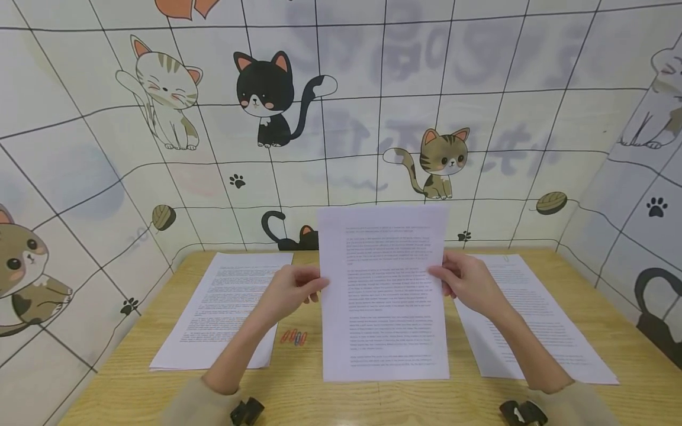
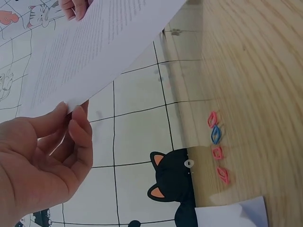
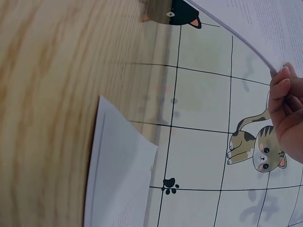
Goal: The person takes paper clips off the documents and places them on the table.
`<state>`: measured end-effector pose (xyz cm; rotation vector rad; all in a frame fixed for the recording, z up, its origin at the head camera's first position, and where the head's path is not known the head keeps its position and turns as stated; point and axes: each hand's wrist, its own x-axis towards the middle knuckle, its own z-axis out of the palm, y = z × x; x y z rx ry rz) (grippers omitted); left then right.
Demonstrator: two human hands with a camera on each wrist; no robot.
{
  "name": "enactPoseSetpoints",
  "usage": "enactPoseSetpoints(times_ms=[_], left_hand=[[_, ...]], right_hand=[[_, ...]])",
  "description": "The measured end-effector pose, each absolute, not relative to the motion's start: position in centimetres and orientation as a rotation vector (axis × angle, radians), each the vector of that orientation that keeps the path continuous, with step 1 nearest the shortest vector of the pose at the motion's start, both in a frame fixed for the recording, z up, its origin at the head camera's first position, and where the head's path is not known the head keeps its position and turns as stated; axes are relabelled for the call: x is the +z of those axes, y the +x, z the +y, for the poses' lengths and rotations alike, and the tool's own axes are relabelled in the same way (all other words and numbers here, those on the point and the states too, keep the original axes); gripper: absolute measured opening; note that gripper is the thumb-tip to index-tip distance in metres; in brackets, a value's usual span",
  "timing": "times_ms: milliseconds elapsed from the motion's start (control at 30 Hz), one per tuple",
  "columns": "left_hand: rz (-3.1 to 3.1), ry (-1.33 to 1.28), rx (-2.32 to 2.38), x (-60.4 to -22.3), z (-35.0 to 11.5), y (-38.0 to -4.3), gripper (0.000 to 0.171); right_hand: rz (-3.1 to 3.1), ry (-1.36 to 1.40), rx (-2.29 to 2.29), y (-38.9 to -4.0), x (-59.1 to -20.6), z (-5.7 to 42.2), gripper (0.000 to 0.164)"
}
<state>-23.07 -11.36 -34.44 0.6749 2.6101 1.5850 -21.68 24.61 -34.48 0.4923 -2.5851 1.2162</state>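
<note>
Printed paper (image 1: 385, 296) is held upright above the middle of the table, its text facing the head camera. My left hand (image 1: 292, 291) pinches its left edge between thumb and fingers. On the opposite edge, slightly higher, my right hand (image 1: 471, 281) pinches it the same way. Whether this is one sheet or a thin stack, I cannot tell. Several paper clips (image 1: 294, 338), red ones and a blue one (image 2: 216, 135), lie in a row on the table below my left hand. Both wrist views show the paper's edge between thumb and fingers.
A stack of printed sheets (image 1: 224, 307) lies at the left of the wooden table (image 1: 367, 405). Another printed stack (image 1: 538, 319) lies at the right, with a small clip (image 1: 506, 258) at its far edge. A wall covering with cartoon cats (image 1: 266, 97) surrounds the table's back and sides.
</note>
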Motion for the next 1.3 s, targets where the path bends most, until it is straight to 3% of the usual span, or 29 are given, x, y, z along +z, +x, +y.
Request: enactPoseSetpoints(times_ms=[500, 800, 1300], left_hand=[[2.672, 0.518, 1.720, -34.2, -10.4, -23.0, 0.007], [2.728, 0.502, 1.676, -33.9, -10.4, -23.3, 0.007], [2.784, 0.451, 1.590, -35.0, -10.1, -24.9, 0.010]], right_hand=[[-2.555, 0.454, 1.323, -21.7, -34.5, 24.4, 0.014], [-2.630, 0.593, 1.318, -22.1, -34.8, 24.7, 0.006], [-2.723, 0.443, 1.354, -22.7, -34.9, 24.4, 0.011]])
